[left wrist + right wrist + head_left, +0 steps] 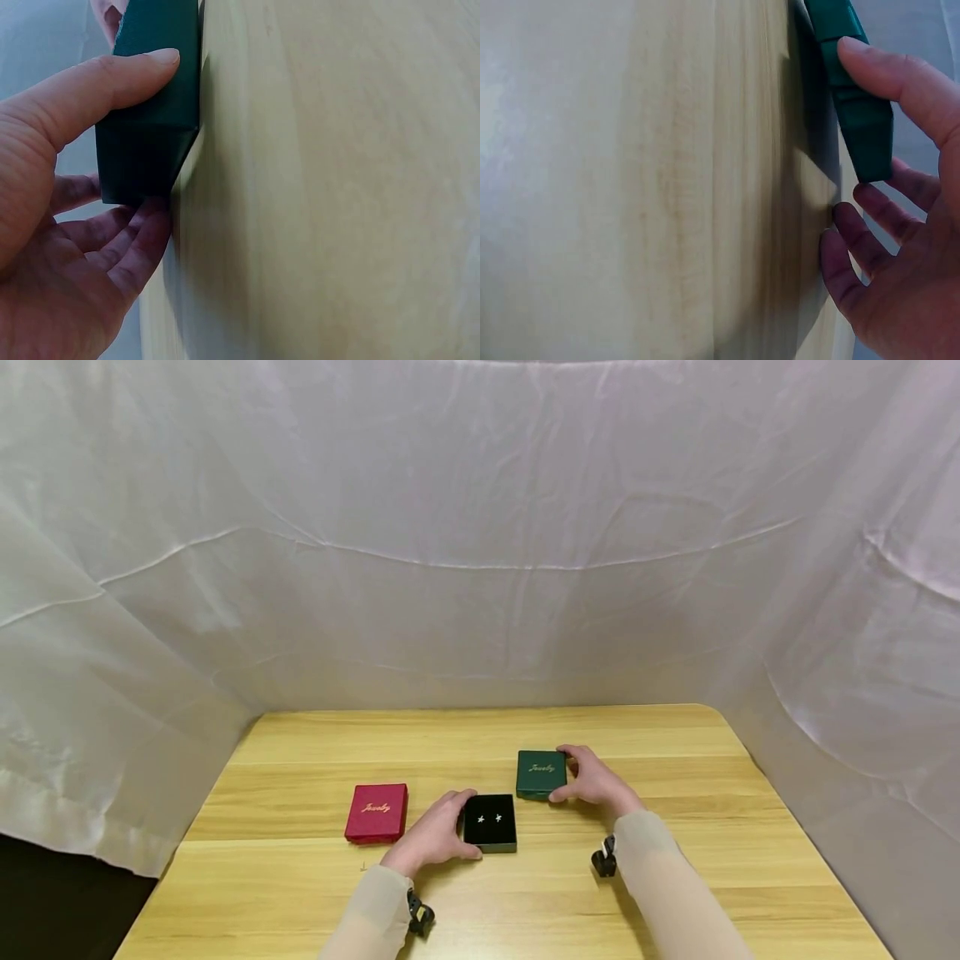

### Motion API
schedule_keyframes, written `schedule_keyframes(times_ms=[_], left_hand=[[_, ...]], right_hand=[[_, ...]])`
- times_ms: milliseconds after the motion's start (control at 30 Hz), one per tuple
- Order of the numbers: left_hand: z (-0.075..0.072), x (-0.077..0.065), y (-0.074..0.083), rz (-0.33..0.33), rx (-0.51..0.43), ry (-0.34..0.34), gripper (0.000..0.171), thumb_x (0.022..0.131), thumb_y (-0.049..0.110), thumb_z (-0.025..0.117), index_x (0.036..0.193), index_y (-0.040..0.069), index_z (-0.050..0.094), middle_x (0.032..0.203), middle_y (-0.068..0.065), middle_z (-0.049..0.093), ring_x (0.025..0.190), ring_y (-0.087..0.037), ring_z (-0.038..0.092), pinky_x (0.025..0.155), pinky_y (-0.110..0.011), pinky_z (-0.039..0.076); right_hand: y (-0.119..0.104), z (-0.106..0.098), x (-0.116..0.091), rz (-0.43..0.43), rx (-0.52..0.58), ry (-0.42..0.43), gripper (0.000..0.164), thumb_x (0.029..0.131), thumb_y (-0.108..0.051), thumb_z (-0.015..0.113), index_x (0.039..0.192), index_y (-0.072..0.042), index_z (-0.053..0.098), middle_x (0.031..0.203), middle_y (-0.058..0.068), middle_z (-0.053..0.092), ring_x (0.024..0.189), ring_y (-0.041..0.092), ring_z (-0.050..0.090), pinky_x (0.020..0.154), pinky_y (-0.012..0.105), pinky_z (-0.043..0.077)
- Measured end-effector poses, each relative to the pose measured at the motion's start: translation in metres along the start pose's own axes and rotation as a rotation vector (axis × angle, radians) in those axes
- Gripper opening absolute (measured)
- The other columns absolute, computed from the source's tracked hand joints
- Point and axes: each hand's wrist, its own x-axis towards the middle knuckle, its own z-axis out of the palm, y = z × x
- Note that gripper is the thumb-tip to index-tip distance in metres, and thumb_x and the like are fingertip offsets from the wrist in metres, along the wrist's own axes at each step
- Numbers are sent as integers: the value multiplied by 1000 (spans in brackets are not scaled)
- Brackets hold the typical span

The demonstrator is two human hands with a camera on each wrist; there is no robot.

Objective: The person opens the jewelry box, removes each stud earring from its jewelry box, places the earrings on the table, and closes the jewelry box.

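Observation:
A small jewelry box base (pixel 491 845), dark green outside with a black insert, lies on the table. Two star-shaped earrings (pixel 498 817) sit on the insert. My left hand (pixel 437 835) grips the base at its left side; in the left wrist view, the thumb lies on one green wall (pixel 154 97) and the fingers are at another side. Farther back and to the right is the green box lid (pixel 541 770), gold "Jewelry" lettering facing up. My right hand (pixel 595 781) holds the lid between thumb and fingers at its right side.
Left of my left hand is a closed red jewelry box (pixel 377 814) with the same gold lettering. A tiny thin item (pixel 363 867), too small to identify, lies in front of it. Pale curtains (pixel 480 610) enclose the wooden table (pixel 645 735) at the back and sides.

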Motion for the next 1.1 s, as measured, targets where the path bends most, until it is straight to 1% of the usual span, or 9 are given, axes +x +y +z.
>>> schedule_keyframes(times_ms=[100, 267, 400, 533, 800, 1033, 1100], left_hand=[[0, 0, 0, -5, 2, 0, 95, 70, 26, 90, 147, 2, 39, 141, -18, 47, 124, -34, 50, 104, -50, 41], [0, 0, -1, -8, 3, -1, 95, 70, 26, 90, 147, 2, 39, 142, -19, 46, 125, -36, 49, 104, -51, 41], [0, 0, -1, 0, 8, -1, 95, 70, 26, 90, 147, 2, 40, 141, -19, 47, 125, -35, 49, 104, -50, 41], [-1, 0, -1, 3, 9, -3, 94, 70, 26, 89, 147, 2, 39, 141, -19, 47, 125, -36, 49, 104, -50, 41], [-1, 0, 0, 1, 5, -3, 95, 71, 27, 89, 147, 2, 39, 142, -21, 46, 126, -36, 48, 104, -51, 40], [-1, -1, 0, -1, -1, 0, 95, 71, 26, 89, 147, 2, 39, 142, -20, 46, 125, -36, 49, 104, -51, 40], [-1, -1, 0, -2, -4, 1, 94, 71, 26, 89, 147, 2, 39, 142, -20, 46, 125, -36, 49, 104, -51, 40]], right_hand=[[2, 0, 4, -9, -29, -9, 101, 71, -20, 89, 150, 1, 31, 145, 28, 34, 125, 46, 43, 102, 57, 39], [4, 1, 9, 1, -54, -10, 102, 71, -17, 89, 152, 2, 28, 146, 29, 33, 127, 45, 42, 103, 57, 38], [4, 3, 10, 0, -75, 15, 100, 74, -15, 86, 152, 2, 27, 148, 30, 33, 131, 47, 38, 105, 59, 35], [3, 5, 10, -1, -84, 49, 96, 76, -13, 83, 152, 2, 27, 148, 30, 34, 132, 46, 37, 105, 59, 34], [3, 6, 7, -18, -67, 51, 96, 77, -14, 83, 152, 2, 26, 149, 31, 31, 130, 48, 40, 104, 59, 36], [-1, 7, -1, -45, -60, 68, 88, 80, -16, 81, 150, 3, 30, 149, 31, 31, 132, 49, 36, 105, 59, 35], [-4, 8, -4, -38, -54, 74, 88, 81, -17, 81, 150, 2, 30, 149, 31, 30, 133, 48, 35, 106, 59, 34]])
